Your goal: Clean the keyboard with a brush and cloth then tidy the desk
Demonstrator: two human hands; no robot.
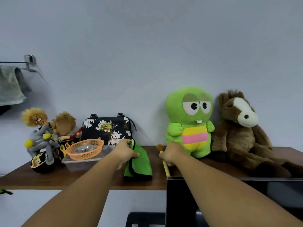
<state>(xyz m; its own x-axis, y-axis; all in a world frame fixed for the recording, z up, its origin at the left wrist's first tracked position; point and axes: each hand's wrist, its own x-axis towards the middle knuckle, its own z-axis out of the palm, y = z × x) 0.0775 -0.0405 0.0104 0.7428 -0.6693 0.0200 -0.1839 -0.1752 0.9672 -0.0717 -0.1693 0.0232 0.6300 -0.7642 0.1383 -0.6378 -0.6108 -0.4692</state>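
Left hand (126, 150) pinching green cloth (138, 163), right hand (171, 153) gripping brush (164, 161), both at shelf (49, 179) in lower centre of frame. No keyboard visible (progress unclear); probably fetching or returning tools.

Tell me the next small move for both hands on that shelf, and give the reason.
Probably lift both tools off the shelf. The left hand grips the green cloth, which lies on the wood, and the right hand is curled round the brush handle. No keyboard is in view, so cleaning cannot start here.
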